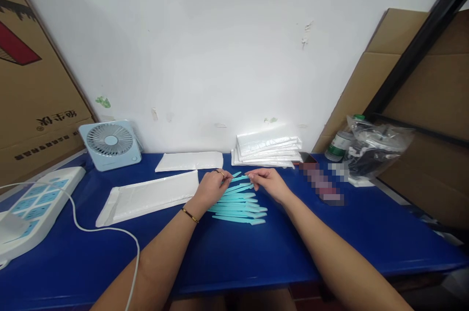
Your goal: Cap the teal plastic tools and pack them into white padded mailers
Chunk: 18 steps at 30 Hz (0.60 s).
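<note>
Several light-blue eyebrow razors (238, 205) lie side by side in a loose row on the blue table, their heads pointing right. My left hand (213, 188) is above the far end of the row, thumb and fingers pinched on the handle end of one eyebrow razor (240, 178). At that razor's other end, my right hand (268, 183) pinches the head between thumb and fingertips. Another razor's tip (237, 174) shows just behind it. My left hand hides parts of the handles beneath it.
White padded packets (152, 198) lie left of my hands, with a stack of similar packets (269, 144) against the wall. A blue fan (110, 144), a power strip (44, 203) and its white cable stand at left. A bottle (337, 145) and a plastic-wrapped item (373, 149) are at right.
</note>
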{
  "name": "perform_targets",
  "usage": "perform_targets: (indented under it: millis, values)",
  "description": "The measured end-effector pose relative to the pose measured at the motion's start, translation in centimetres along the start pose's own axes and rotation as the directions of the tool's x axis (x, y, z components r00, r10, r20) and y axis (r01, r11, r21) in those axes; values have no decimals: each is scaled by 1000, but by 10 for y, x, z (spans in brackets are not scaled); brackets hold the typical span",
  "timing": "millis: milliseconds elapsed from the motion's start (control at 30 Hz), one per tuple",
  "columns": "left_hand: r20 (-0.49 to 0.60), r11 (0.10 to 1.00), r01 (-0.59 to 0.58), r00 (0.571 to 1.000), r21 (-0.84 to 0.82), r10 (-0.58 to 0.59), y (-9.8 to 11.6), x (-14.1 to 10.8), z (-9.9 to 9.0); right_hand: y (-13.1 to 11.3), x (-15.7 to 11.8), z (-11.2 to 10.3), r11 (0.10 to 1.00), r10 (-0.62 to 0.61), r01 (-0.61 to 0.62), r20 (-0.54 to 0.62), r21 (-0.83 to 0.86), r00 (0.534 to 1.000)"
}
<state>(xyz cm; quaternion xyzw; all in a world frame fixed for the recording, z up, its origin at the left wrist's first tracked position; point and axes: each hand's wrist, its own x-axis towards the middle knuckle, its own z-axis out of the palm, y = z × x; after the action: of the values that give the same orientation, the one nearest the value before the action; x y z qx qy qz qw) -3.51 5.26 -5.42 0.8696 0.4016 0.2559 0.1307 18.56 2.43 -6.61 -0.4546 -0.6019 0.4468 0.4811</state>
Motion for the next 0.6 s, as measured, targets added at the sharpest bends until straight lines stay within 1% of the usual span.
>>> perform_targets:
  millis: [100,133,167,200,267,300,367,400,467,600]
  values:
    - [101,997,-39,994,-60,45,3,-2,-1,-1,-2,-4,996,17,-9,93,-84,996]
    - [134,997,-34,990,-72,44,3,-3,-2,0,-1,-8,990,16,-4,87,-141,996]
    - [150,997,-20,988,-69,30,1,-2,-2,2,0,-12,976,6,5,50,-218,999]
    - [144,999,2,990,-48,5,-1,-2,-1,4,1,-17,950,-19,14,-12,-312,1000]
    - [73,998,57,996,42,-60,-9,0,1,10,6,-26,857,-94,12,-134,-516,986]
    - [26,992,85,996,96,-88,-14,1,2,14,8,-29,799,-124,-2,-167,-602,978]
    - [-29,975,127,992,182,-123,-23,3,5,21,13,-31,703,-138,-31,-179,-710,974]
    - [-30,969,139,990,203,-135,-26,4,7,24,16,-30,674,-128,-44,-176,-737,976]
    - [1,967,145,989,210,-148,-31,5,9,28,20,-27,643,-104,-67,-174,-763,979]
    - [34,959,129,989,252,-142,-32,4,9,31,22,-24,650,-39,-114,-183,-751,982]
